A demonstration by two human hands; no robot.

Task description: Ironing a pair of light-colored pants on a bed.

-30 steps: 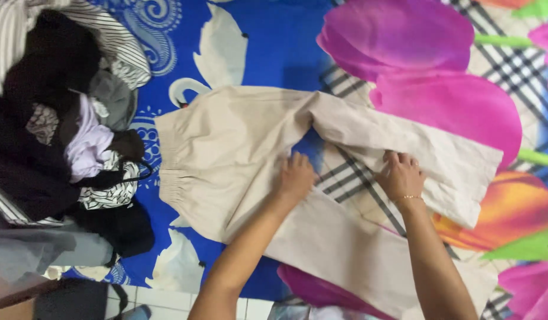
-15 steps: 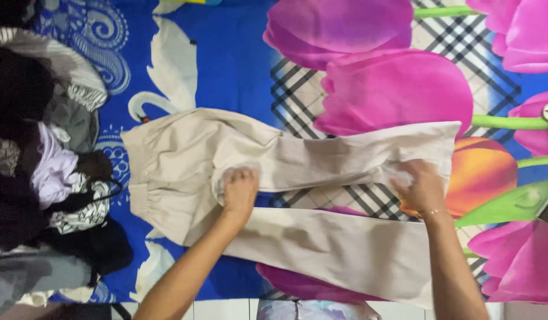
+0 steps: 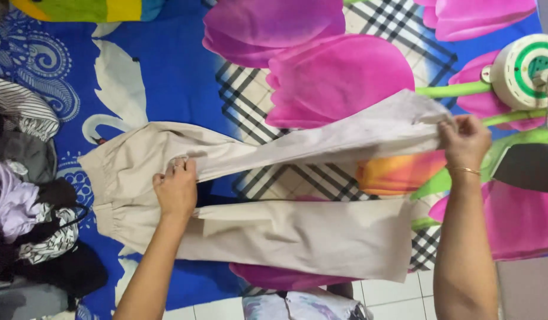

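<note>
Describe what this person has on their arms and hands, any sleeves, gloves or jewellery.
Both forearms are bare right up to the bottom edge of the picture, with no sleeves showing and no gloves. The right hand has a thin gold-coloured bangle around its wrist. The left hand has what looks like a small ring on one finger, too small to make out clearly. No watch shows on either wrist.

Bright, even indoor light on my feed; shadows soft and faint, no glare. Slight motion blur, softer toward frame edges.
</note>
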